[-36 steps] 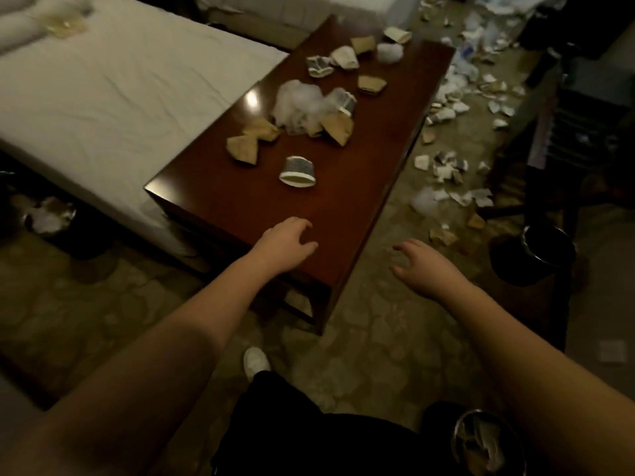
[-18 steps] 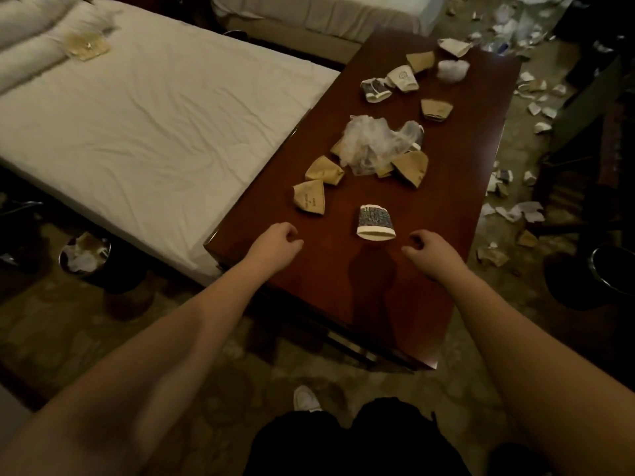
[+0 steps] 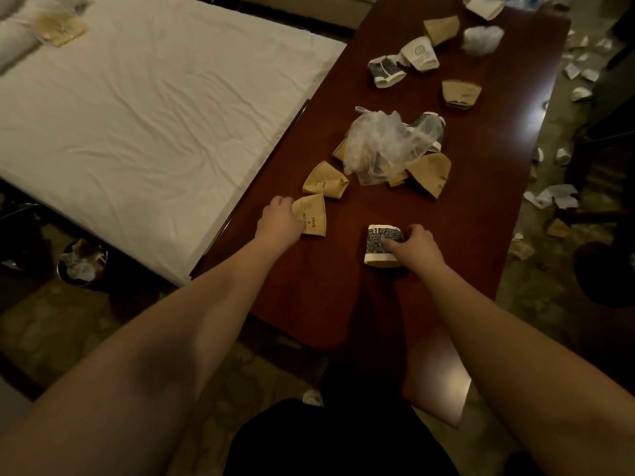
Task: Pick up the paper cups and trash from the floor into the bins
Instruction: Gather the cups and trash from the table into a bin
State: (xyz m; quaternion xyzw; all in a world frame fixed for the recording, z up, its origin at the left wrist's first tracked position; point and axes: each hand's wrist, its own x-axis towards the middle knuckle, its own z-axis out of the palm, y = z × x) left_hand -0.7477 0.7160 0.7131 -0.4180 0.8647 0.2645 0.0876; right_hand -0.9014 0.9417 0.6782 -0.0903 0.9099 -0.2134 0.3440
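Left hand (image 3: pixel 280 219) grips flattened brown paper cup (image 3: pixel 312 216) near left edge of bench (image 3: pixel 481 235). Right hand (image 3: pixel 414 247) grips dark printed paper cup (image 3: pixel 379 247), on its side, mid-bench toward near edge. More crushed cups, clear plastic bag (image 3: pixel 381 146) farther along bench. Bin (image 3: pixel 82 264) with trash on floor, left of bench beside bed (image 3: pixel 137 97).

Glossy wooden table (image 3: pixel 481 214); crumpled matt paper cups (image 3: pixel 429 173).

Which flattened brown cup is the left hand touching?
The nearest brown cup, printed "HAVE", at the left hand; the others lie farther up the table.
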